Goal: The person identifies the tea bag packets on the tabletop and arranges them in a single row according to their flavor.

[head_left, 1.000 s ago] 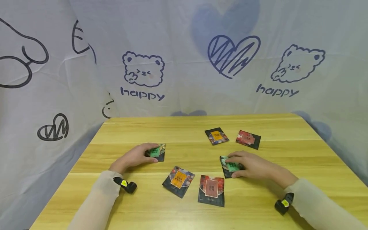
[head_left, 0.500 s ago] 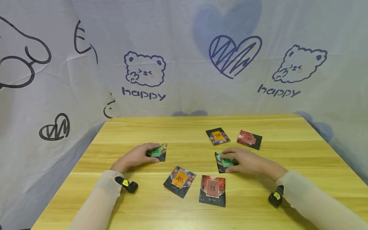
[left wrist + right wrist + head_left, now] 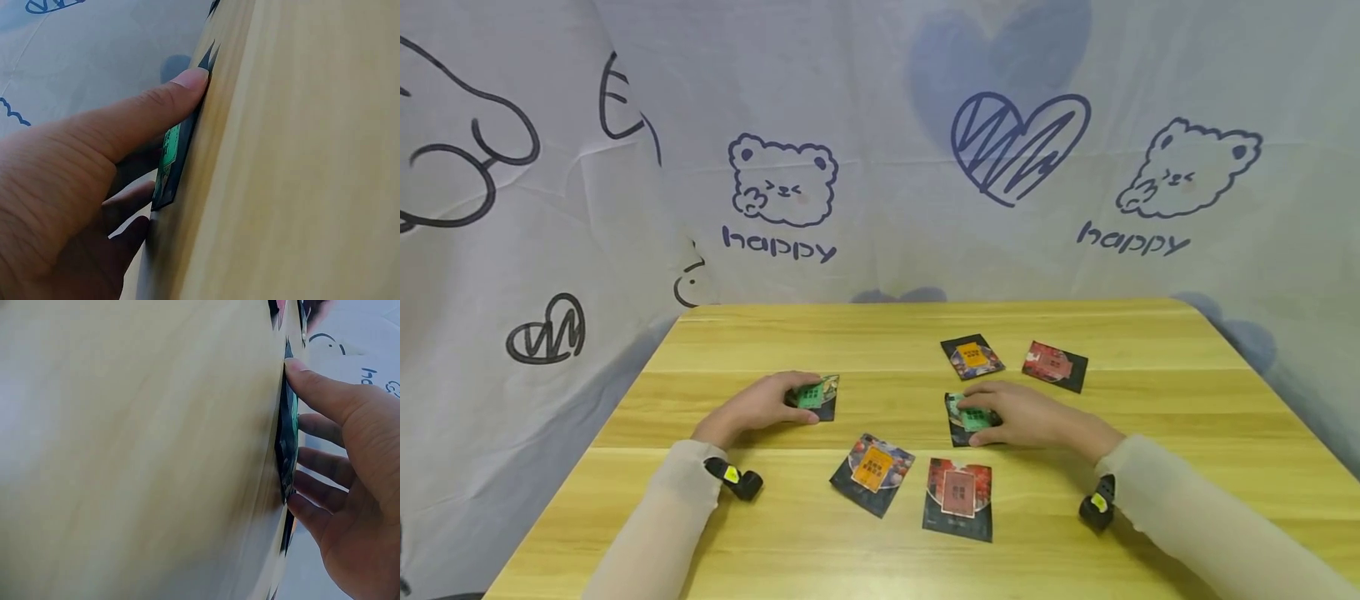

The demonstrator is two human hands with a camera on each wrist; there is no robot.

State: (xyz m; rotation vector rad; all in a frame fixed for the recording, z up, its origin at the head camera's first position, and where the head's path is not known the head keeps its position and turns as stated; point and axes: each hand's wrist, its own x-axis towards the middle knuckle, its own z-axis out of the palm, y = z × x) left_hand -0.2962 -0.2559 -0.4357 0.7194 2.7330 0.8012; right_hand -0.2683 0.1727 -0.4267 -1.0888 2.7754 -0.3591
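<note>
In the head view my left hand holds a black-and-green sachet on the table, thumb at its near edge and fingers over its far side. The left wrist view shows that thumb on the edge of the sachet. My right hand spans a second black-and-green sachet right of centre. In the right wrist view the thumb touches one end of this sachet, with the fingers along its printed face. Parts of both sachets are hidden under the hands.
Orange-labelled and red-labelled sachets lie nearer me. Another orange-labelled and red-labelled sachet lie farther back, beyond the right hand. Behind the wooden table hangs a pale cloth with drawings.
My right hand has slid its green sachet leftward and slightly away from me, over the near red-labelled one. My left hand and its sachet stay in place on the table.
</note>
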